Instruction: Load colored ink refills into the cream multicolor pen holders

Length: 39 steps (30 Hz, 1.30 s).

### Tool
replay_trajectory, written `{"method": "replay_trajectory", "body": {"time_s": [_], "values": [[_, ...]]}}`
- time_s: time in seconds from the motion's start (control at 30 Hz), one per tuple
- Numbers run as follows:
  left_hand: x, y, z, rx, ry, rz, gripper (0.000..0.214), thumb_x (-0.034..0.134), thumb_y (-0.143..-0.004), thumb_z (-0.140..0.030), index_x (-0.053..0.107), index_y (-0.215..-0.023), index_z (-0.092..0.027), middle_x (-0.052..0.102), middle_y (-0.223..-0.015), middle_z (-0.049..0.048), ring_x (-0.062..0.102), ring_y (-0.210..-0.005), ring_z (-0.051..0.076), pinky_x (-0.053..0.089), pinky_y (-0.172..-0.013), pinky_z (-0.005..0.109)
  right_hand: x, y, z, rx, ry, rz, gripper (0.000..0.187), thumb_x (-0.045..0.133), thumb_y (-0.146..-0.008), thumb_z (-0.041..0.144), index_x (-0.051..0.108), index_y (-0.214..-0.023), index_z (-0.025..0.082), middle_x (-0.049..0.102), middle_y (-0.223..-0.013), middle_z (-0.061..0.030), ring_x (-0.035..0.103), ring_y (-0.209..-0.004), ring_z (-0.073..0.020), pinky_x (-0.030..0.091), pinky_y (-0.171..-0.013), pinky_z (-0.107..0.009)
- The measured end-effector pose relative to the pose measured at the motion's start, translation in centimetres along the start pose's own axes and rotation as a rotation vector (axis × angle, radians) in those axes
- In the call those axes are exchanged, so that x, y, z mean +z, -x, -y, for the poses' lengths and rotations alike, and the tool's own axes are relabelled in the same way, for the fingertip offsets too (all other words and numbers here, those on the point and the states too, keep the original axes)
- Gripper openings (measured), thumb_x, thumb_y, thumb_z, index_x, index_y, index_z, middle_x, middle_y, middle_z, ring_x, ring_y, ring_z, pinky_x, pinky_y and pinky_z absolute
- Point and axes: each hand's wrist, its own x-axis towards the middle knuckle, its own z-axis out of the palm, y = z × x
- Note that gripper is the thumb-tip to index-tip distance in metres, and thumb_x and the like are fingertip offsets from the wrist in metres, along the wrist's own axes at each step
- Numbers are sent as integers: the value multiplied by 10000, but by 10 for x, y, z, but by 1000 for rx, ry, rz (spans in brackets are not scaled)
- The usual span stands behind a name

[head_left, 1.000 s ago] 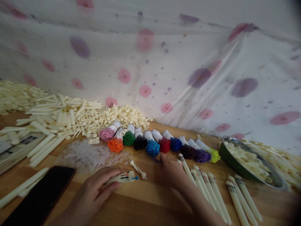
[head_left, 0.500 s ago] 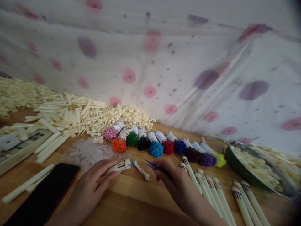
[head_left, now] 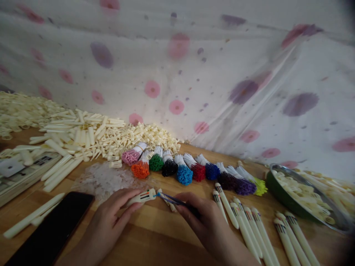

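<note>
In my left hand [head_left: 111, 218] is a cream multicolour pen barrel [head_left: 142, 196], its slotted end pointing right, with coloured pieces showing in the slots. My right hand [head_left: 203, 220] grips dark tweezers [head_left: 177, 200], their tips reaching left to a small blue piece [head_left: 158, 194] at the barrel's open end. Whether the tips pinch that piece is too small to tell. Behind the tweezers a small cream part [head_left: 170, 206] lies on the table, partly hidden. Bundles of refills with coloured ends, such as a light blue bundle [head_left: 184, 173] and a red bundle [head_left: 198, 170], stand beyond both hands.
Finished-looking pens [head_left: 246, 229] lie at the right, beside a green bowl [head_left: 288, 203] of cream rings. A black phone [head_left: 52, 229] lies left, near loose barrels [head_left: 33, 218]. Clear plastic bits [head_left: 104, 179] and heaped cream parts [head_left: 83, 129] spread behind, before a flowered sheet [head_left: 177, 74].
My right hand has moved left, bringing the tweezer tips from a gap right of the barrel to the blue piece at its end. The left hand has shifted slightly right.
</note>
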Motion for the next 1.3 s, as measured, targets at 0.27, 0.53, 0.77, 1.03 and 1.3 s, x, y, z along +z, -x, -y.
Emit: {"method": "replay_trajectory", "body": {"time_s": [0.27,0.53,0.77,1.03,1.3], "values": [[2,2,1,1,10,-25,204,558,-832,-281,635,-1021,-278,729,-1003,-17,677,-910,142,525,-799,194,-1,0,0,-31,-6,-31,155,482,-895,242,629,-879,194,631,-686,17,549,-578,-106,397,-531,-184],[-1,-1,-5,4,65,33,223,546,-828,-244,651,-1020,-290,739,-995,-23,690,-896,149,547,-750,185,-8,1,-4,-91,37,23,182,459,-920,276,621,-914,192,659,-768,-18,590,-653,-123,424,-577,-204],[-1,3,-3,181,71,174,310,519,-849,-197,600,-1116,-332,718,-1060,-46,662,-964,135,505,-845,196,-18,2,-9,-298,126,112,185,443,-933,240,616,-950,175,626,-721,-20,562,-639,-116,384,-576,-216],[-2,5,-8,149,126,244,273,529,-842,-207,639,-1071,-309,734,-996,-11,680,-903,168,537,-789,234,-17,4,-4,-397,220,140,199,405,-934,189,602,-952,165,586,-670,-21,509,-596,-121,318,-531,-237],[-3,3,-9,164,140,196,263,549,-832,-213,652,-1051,-315,743,-980,-26,690,-886,153,540,-783,212,-22,6,0,-407,252,142,183,428,-936,234,593,-984,169,619,-701,-32,539,-616,-131,339,-545,-239]]}}
